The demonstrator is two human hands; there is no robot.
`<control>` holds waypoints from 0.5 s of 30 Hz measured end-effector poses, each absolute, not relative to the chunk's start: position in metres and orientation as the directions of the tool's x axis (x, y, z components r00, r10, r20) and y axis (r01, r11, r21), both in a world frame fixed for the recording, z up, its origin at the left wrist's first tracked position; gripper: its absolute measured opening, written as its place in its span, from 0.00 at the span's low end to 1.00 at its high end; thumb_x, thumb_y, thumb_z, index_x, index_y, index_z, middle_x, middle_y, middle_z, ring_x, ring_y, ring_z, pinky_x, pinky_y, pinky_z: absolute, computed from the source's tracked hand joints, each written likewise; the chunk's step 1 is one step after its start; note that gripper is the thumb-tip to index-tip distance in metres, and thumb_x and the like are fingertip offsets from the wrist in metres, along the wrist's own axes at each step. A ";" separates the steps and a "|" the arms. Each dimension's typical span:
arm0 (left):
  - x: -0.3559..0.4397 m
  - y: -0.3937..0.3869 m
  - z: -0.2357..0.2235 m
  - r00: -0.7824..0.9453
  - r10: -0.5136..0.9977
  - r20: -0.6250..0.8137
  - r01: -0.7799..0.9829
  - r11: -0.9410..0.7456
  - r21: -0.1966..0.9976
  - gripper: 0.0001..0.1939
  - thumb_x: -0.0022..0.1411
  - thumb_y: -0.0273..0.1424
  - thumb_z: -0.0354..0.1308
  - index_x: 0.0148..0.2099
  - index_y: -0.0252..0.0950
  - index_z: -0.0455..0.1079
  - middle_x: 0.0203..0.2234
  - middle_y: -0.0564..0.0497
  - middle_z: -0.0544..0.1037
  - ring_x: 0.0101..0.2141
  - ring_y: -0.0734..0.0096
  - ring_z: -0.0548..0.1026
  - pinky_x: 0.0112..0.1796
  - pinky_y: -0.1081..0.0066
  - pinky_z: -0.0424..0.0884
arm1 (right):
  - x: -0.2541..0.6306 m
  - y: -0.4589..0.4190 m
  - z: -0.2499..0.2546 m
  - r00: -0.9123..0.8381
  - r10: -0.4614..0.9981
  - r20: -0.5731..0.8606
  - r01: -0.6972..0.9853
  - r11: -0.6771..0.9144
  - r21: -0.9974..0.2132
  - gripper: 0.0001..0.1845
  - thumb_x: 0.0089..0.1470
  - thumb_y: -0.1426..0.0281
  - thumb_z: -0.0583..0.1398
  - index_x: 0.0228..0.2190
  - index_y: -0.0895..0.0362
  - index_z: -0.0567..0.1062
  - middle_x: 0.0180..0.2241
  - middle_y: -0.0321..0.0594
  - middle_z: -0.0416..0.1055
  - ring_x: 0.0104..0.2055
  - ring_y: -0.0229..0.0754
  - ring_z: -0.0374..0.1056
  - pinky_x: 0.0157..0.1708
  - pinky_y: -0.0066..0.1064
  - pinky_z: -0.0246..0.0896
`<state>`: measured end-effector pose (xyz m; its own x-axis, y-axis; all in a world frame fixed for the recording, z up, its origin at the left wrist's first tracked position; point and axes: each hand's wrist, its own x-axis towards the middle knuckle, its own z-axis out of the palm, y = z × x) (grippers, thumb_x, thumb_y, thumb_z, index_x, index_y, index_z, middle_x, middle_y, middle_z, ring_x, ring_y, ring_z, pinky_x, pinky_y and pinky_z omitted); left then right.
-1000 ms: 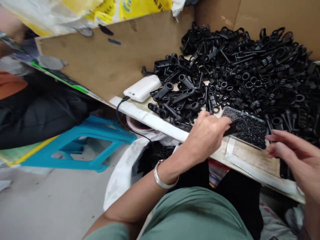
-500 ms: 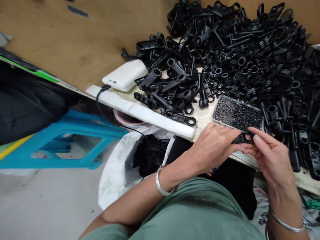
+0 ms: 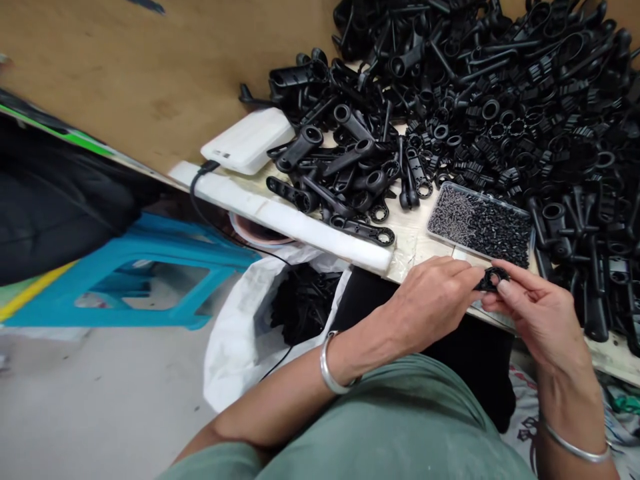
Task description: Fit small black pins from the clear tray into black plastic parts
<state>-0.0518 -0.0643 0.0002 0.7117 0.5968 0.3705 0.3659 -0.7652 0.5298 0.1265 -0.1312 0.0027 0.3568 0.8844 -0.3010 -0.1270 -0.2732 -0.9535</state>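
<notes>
a black plastic part with a ring-shaped end (image 3: pixel 493 279) is pinched between the person's two bare hands, just in front of the table edge. the right hand (image 3: pixel 547 317) has its thumb and fingers clamped on the ring end; the left hand (image 3: pixel 435 303), back turned up, is closed on the other end, which its fingers hide.

just beyond the fingers, on the pale wooden tabletop (image 3: pixel 407 233), sits a shallow rectangular box of clear plastic (image 3: pixel 450 241). small grey pieces (image 3: pixel 447 212) fill its left side and small black pieces (image 3: pixel 503 233) its right.

around and behind the box spreads a large heap of black plastic parts (image 3: pixel 480 100), rings, rods and flat arms jumbled together. left of the heap, a white rectangular device with rounded corners (image 3: pixel 247 140) has a black cable (image 3: pixel 194 190) plugged into its near end, and a white strip (image 3: pixel 300 223) runs along the table edge. a brown board (image 3: pixel 175 87) stands behind the device.

a silver bangle (image 3: pixel 330 367) circles the left wrist, with a second on the right, above a green shirt (image 3: pixel 390 420).

below the table, an open white sack (image 3: pixel 225 353) contains more black pieces, near a blue plastic stool (image 3: pixel 150 243) on the grey floor (image 3: pixel 125 400).
</notes>
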 end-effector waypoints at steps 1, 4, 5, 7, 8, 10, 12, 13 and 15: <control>-0.052 -0.064 0.000 0.725 0.587 0.359 0.360 -0.768 0.529 0.05 0.70 0.28 0.55 0.39 0.33 0.70 0.30 0.50 0.80 0.33 0.68 0.78 0.37 0.70 0.74 | 0.129 -0.131 0.003 0.345 0.889 -0.302 -0.102 -0.285 -0.953 0.25 0.39 0.61 0.75 0.41 0.55 0.83 0.27 0.40 0.80 0.24 0.42 0.77 0.31 0.34 0.79; -0.052 -0.063 -0.001 0.744 0.565 0.355 0.337 -0.777 0.531 0.05 0.69 0.27 0.55 0.40 0.33 0.70 0.30 0.50 0.80 0.33 0.68 0.78 0.37 0.70 0.74 | 0.134 -0.130 0.005 0.310 0.900 -0.305 -0.049 -0.305 -0.951 0.26 0.39 0.59 0.75 0.41 0.57 0.83 0.25 0.41 0.79 0.24 0.44 0.77 0.31 0.37 0.79; -0.052 -0.063 -0.002 0.741 0.565 0.364 0.333 -0.780 0.530 0.05 0.70 0.27 0.55 0.40 0.33 0.70 0.30 0.50 0.80 0.33 0.68 0.78 0.37 0.70 0.74 | 0.134 -0.130 0.005 0.308 0.899 -0.310 -0.048 -0.311 -0.949 0.27 0.39 0.58 0.75 0.41 0.57 0.83 0.25 0.41 0.79 0.24 0.45 0.77 0.31 0.38 0.79; -0.051 -0.063 -0.002 0.729 0.568 0.382 0.333 -0.782 0.526 0.05 0.69 0.27 0.55 0.39 0.32 0.70 0.30 0.50 0.79 0.32 0.68 0.78 0.37 0.70 0.73 | 0.134 -0.129 0.004 0.321 0.888 -0.328 -0.074 -0.321 -0.944 0.27 0.37 0.59 0.76 0.40 0.57 0.83 0.26 0.41 0.79 0.24 0.44 0.77 0.31 0.37 0.79; -0.051 -0.063 -0.002 0.726 0.568 0.387 0.334 -0.784 0.524 0.05 0.69 0.26 0.55 0.39 0.32 0.70 0.30 0.50 0.79 0.32 0.68 0.78 0.37 0.70 0.73 | 0.134 -0.129 0.004 0.329 0.882 -0.338 -0.095 -0.325 -0.941 0.27 0.37 0.59 0.76 0.41 0.57 0.83 0.27 0.41 0.80 0.24 0.43 0.77 0.31 0.37 0.79; -0.051 -0.063 -0.002 0.725 0.566 0.393 0.335 -0.788 0.517 0.04 0.68 0.25 0.55 0.39 0.32 0.70 0.29 0.50 0.79 0.32 0.68 0.78 0.37 0.70 0.73 | 0.132 -0.129 0.002 0.333 0.873 -0.356 -0.132 -0.331 -0.934 0.28 0.36 0.60 0.76 0.41 0.57 0.83 0.28 0.42 0.80 0.24 0.42 0.77 0.31 0.36 0.79; -0.051 -0.063 -0.002 0.723 0.565 0.397 0.340 -0.792 0.507 0.03 0.67 0.24 0.56 0.38 0.33 0.70 0.29 0.51 0.79 0.32 0.68 0.78 0.36 0.70 0.73 | 0.130 -0.130 0.001 0.327 0.873 -0.363 -0.152 -0.331 -0.931 0.28 0.36 0.60 0.76 0.41 0.57 0.82 0.27 0.41 0.80 0.25 0.42 0.77 0.31 0.35 0.79; -0.051 -0.063 -0.002 0.718 0.569 0.401 0.346 -0.792 0.503 0.03 0.67 0.24 0.57 0.38 0.33 0.70 0.29 0.51 0.78 0.31 0.69 0.77 0.36 0.71 0.73 | 0.130 -0.131 0.000 0.324 0.874 -0.363 -0.160 -0.327 -0.931 0.29 0.36 0.61 0.76 0.42 0.57 0.82 0.27 0.41 0.80 0.25 0.42 0.77 0.32 0.34 0.78; -0.050 -0.064 -0.003 0.706 0.578 0.408 0.356 -0.789 0.501 0.03 0.66 0.24 0.57 0.37 0.33 0.70 0.28 0.51 0.78 0.31 0.69 0.77 0.35 0.71 0.73 | 0.127 -0.132 -0.002 0.328 0.876 -0.354 -0.176 -0.312 -0.934 0.29 0.38 0.61 0.76 0.43 0.56 0.82 0.26 0.40 0.79 0.25 0.42 0.77 0.32 0.34 0.78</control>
